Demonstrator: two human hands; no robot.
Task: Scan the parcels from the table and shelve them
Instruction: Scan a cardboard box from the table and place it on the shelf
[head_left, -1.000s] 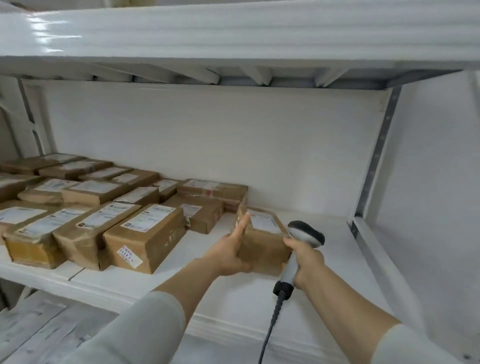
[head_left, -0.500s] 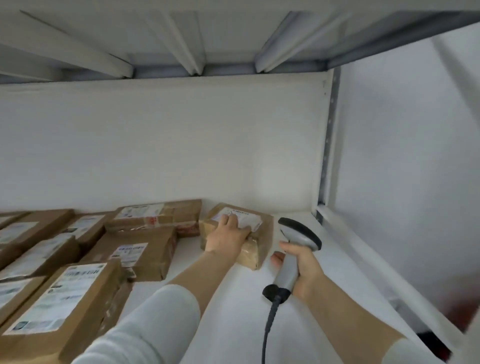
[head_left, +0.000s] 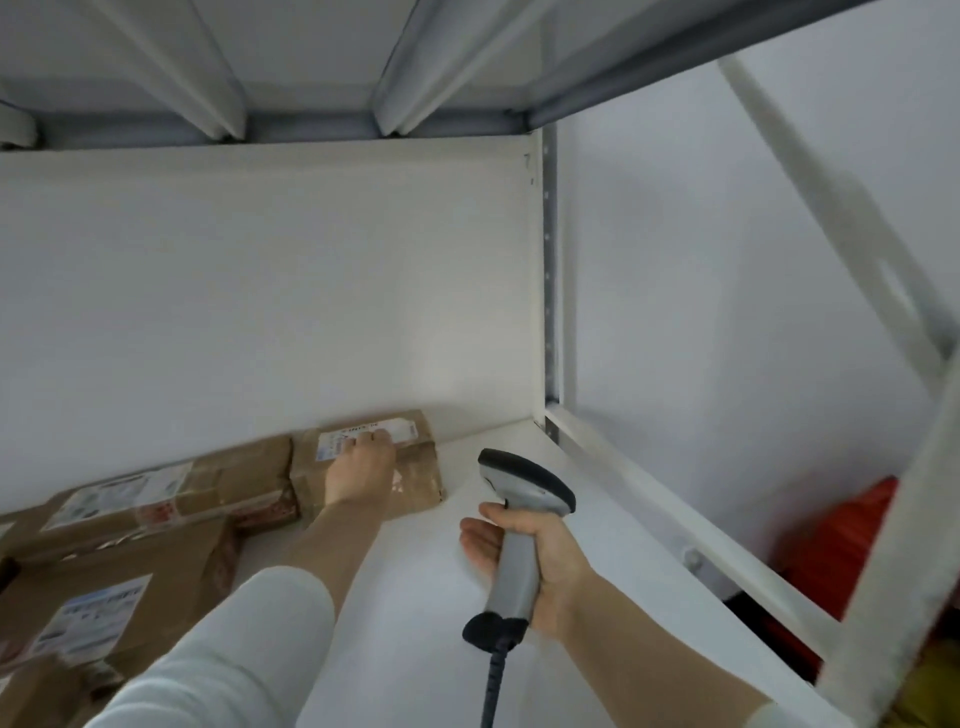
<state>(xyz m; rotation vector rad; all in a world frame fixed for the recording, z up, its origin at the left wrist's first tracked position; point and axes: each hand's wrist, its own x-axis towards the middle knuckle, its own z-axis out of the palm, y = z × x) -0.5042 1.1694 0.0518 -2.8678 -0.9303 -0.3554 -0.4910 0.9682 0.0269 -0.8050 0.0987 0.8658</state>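
Under left hand (head_left: 358, 467), back-wall parcel (head_left: 416, 470).

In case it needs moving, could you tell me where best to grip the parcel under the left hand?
Probably the parcel by its free right end, from the front right: the back wall and a neighbouring parcel block its rear and left.

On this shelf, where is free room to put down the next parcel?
The bare board runs from the end parcel under the left hand rightward to the side rail, and forward past the right hand holding the scanner. Left of that parcel it is crowded: brown parcels lie edge to edge.
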